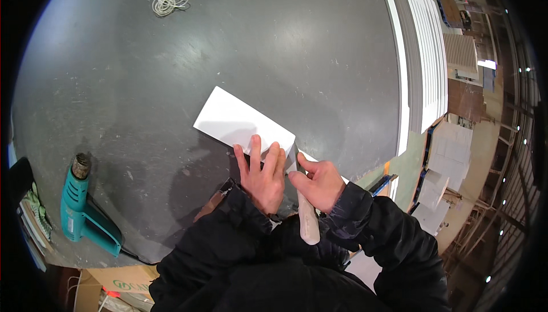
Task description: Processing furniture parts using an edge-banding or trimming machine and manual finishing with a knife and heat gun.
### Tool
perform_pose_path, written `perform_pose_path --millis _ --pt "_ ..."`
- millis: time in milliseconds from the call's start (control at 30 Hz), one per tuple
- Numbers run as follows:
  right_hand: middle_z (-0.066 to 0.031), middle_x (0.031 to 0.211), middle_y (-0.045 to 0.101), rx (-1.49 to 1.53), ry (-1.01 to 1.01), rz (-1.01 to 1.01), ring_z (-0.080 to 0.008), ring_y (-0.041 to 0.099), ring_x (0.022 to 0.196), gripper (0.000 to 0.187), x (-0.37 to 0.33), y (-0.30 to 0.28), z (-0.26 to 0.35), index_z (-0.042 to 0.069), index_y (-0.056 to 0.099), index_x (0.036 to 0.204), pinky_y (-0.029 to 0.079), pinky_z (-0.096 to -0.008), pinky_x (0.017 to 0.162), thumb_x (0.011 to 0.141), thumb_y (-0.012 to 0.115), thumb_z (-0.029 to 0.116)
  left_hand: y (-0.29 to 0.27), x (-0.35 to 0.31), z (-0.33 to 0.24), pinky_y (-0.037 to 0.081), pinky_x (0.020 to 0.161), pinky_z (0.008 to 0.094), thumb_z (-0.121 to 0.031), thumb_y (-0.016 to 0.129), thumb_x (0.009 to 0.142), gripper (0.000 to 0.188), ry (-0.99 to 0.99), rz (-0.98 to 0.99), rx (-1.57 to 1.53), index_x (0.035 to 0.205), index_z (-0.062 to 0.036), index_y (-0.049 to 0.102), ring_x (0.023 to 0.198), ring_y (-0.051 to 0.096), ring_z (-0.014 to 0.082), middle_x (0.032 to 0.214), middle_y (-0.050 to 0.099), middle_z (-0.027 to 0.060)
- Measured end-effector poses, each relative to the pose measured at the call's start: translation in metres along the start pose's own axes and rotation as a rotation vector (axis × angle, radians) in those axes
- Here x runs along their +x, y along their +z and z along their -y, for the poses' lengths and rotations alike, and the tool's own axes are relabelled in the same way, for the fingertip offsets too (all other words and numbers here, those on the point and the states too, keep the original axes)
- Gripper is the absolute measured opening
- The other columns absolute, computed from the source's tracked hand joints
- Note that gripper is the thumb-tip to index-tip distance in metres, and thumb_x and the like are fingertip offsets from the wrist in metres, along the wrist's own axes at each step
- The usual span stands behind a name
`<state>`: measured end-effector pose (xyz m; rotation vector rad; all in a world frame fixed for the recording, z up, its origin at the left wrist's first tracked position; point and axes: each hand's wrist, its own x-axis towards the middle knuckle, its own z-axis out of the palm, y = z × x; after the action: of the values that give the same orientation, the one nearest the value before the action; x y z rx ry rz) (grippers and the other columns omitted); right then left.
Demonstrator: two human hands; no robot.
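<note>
A white rectangular block (242,115) lies slantwise on the grey table in front of me. My left hand (262,178) rests on its near side, fingers stretched out and spread over the white surface. In my right hand (321,183) is a pale-handled tool with a flat grey blade (308,221), its handle pointing back toward my body. The blade is at the block's right end, close to my left fingertips; my hand partly covers it, so its exact kind is unclear. Another white strip (308,157) shows just beyond my right hand.
A teal heat gun (74,203) stands at the left of the grey table (297,38). A coil of pale cord (168,4) lies at the far side. Near my left sleeve is a brown-handled tool (211,201). Stacked white boards (425,55) are at the right, a cardboard box (123,278) at lower left.
</note>
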<state>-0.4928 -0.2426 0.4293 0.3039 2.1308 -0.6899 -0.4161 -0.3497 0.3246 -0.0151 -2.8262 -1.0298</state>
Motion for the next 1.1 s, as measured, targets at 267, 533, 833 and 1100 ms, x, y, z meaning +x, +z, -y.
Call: perform_pose_path --millis 267,533,833,1100 --pt "-0.0289 0.063 0.058 -0.327 -0.065 0.177 -0.0426 0.065 0.066 0.043 0.004 -0.032 0.015 -0.013 0.058 0.094 0.051 -0.0437 0.062 0.08 0.058 0.028 0.006 -0.001 0.002 0.021 0.11 0.0676 -0.014 0.071 0.071 0.045 0.032 -0.052 -0.005 0.114 -0.0047 0.065 0.135 0.037 0.0409 0.128 0.054 0.009" --pt "-0.0287 0.067 0.06 -0.53 -0.223 0.261 -0.046 0.064 0.069 0.042 0.002 -0.056 -0.002 -0.009 0.057 0.096 0.052 -0.0487 0.066 0.078 0.059 0.028 -0.007 0.002 0.001 0.022 0.11 0.0665 -0.014 0.079 0.066 0.051 -0.001 0.055 0.067 0.115 -0.0076 0.065 0.136 0.037 0.0382 0.13 0.053 0.0064" --pt "-0.0257 0.101 0.065 -0.559 -0.578 -0.468 -0.0409 0.064 0.084 0.064 0.091 -0.116 -0.084 0.007 0.045 0.14 0.052 -0.0424 0.077 0.084 0.069 0.029 -0.019 0.024 -0.023 0.033 0.097 0.067 -0.016 0.077 0.071 0.06 0.147 0.177 0.299 0.128 -0.0183 0.057 0.122 0.042 0.0427 0.118 0.052 0.0119" --pt "-0.0202 0.113 0.059 -0.465 -0.803 -0.442 -0.0375 0.055 0.102 0.074 0.032 -0.072 -0.163 -0.001 0.048 0.132 0.044 -0.0455 0.091 0.075 0.078 0.036 -0.007 0.044 -0.016 0.041 0.069 0.0475 -0.021 0.063 0.08 0.031 0.271 0.153 0.65 0.11 -0.0278 0.066 0.089 0.051 0.033 0.084 0.05 0.0072"
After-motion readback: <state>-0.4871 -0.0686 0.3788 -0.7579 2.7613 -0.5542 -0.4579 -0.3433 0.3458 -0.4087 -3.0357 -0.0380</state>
